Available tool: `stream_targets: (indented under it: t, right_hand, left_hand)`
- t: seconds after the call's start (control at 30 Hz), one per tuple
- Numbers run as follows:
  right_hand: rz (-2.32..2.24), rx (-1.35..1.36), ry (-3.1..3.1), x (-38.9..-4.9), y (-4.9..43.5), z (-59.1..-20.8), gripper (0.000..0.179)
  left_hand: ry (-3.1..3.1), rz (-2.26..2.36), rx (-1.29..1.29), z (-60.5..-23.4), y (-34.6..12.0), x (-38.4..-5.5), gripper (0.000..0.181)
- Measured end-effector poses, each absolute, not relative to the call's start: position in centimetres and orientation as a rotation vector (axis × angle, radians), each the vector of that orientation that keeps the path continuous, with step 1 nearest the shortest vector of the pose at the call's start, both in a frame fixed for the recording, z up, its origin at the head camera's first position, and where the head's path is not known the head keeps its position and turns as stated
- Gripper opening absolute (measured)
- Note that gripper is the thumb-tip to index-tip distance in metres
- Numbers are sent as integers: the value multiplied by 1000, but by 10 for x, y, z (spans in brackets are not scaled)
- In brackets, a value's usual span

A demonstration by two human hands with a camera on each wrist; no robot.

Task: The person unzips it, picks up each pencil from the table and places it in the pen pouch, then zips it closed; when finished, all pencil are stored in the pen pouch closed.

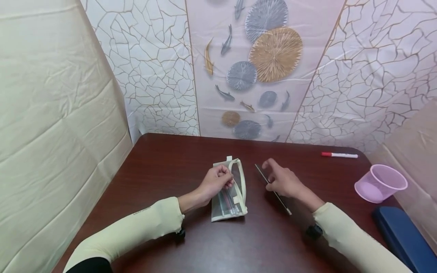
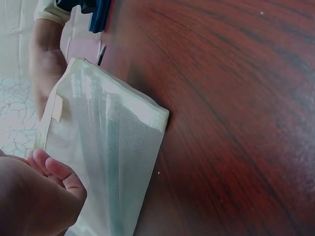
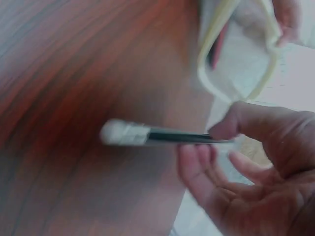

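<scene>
My left hand [image 1: 216,182] pinches the cream-trimmed rim of a see-through mesh pencil pouch [image 2: 140,142], whose zipped mouth gapes toward the right. Several pencils [image 1: 226,203] show through the mesh, lying along the pouch. To the right of it, my right hand [image 1: 286,183] holds a dark pencil [image 3: 172,136] between thumb and fingers. The pencil slants over the table in the head view, and its white eraser end points away from the fingers in the right wrist view. Part of the pouch's far end is hidden behind the left hand.
A red-capped white marker [image 1: 339,155] lies toward the back right of the dark wooden table [image 1: 164,159]. Near the right edge stand a pink mesh cup [image 1: 380,184] and a long blue case [image 1: 406,237]. Patterned cloth [image 1: 157,68] hangs behind the table.
</scene>
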State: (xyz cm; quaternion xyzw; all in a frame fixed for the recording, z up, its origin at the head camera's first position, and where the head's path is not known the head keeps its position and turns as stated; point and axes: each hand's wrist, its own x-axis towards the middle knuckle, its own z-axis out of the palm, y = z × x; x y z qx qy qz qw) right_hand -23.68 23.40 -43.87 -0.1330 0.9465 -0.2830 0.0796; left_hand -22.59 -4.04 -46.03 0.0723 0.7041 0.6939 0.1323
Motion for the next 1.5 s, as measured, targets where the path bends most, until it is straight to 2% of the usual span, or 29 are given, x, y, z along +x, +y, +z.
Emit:
stream_targets:
  t: [0.13, 0.3, 0.53, 0.93, 1.3, 1.5]
  right_hand:
    - [-1325, -354, 2655, -237, 221, -428, 68]
    - [-1889, -212, 2318, -232, 198, -418, 64]
    - [-2235, -61, 2204, -229, 171, -420, 52]
    - [-2135, 62, 2106, -224, 149, -446, 50]
    - [-1940, 33, 2094, -221, 142, -451, 57]
    - [-1950, 77, 2102, -220, 137, -452, 68]
  left_hand:
    - [2043, 2011, 206, -459, -39, -228, 6]
    - [2023, 2010, 180, -459, -38, -227, 6]
    - [1998, 2016, 155, -458, -34, -225, 8]
    - [2008, 2006, 161, -457, -34, -227, 7]
    - [2026, 2000, 195, -461, -33, -229, 9]
    - [2033, 2003, 207, -463, -34, -229, 7]
